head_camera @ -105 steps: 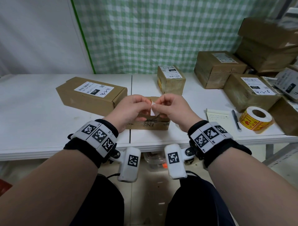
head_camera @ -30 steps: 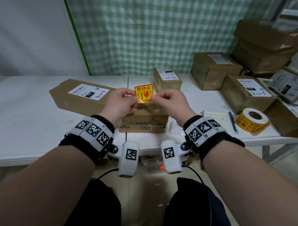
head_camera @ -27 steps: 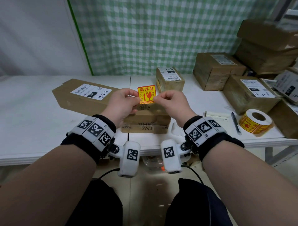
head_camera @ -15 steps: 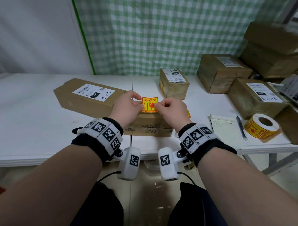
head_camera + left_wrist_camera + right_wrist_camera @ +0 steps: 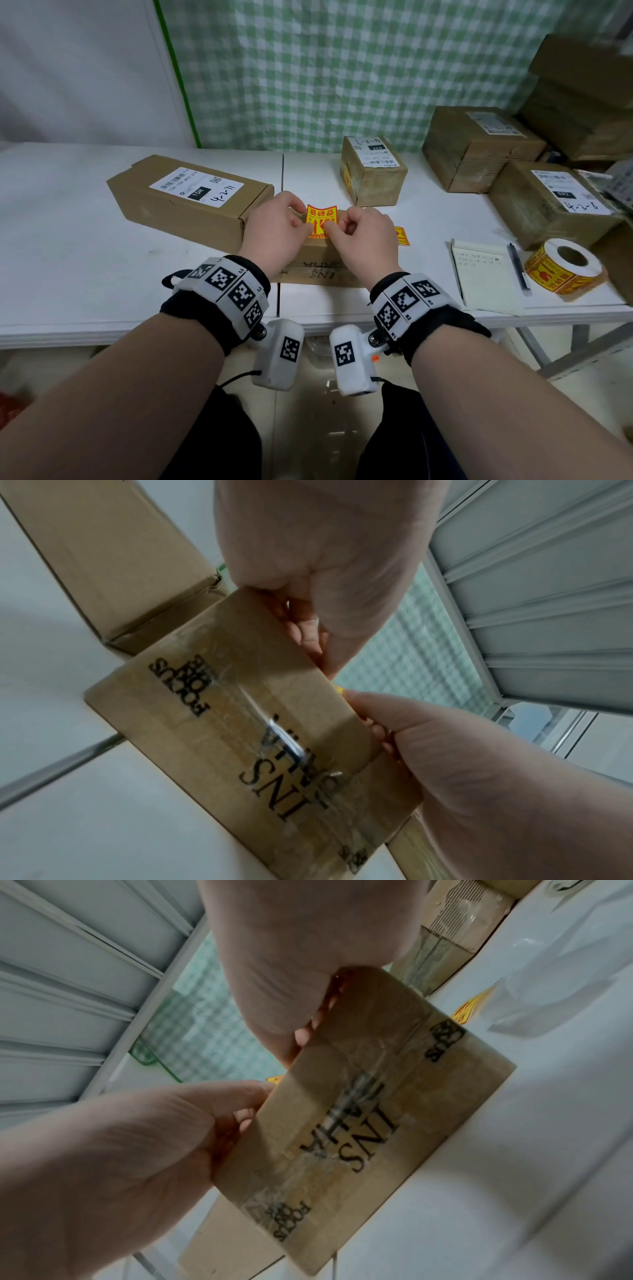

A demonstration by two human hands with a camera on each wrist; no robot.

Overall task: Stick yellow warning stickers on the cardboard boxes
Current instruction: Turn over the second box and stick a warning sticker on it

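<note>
Left hand [image 5: 274, 226] and right hand [image 5: 359, 233] each pinch a side of the yellow sticker [image 5: 321, 219], held at the top of the small taped cardboard box [image 5: 246, 739] on the white table [image 5: 68, 257]. Head view alone shows the sticker roll [image 5: 561, 265], notepad [image 5: 486, 277] and the long box [image 5: 188, 198]. Wrist views show the glossy tape and black print on the small box.

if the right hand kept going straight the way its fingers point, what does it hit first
Likely the left hand: the right hand points left across the sticker both pinch over the box. Depth is unclear.
</note>
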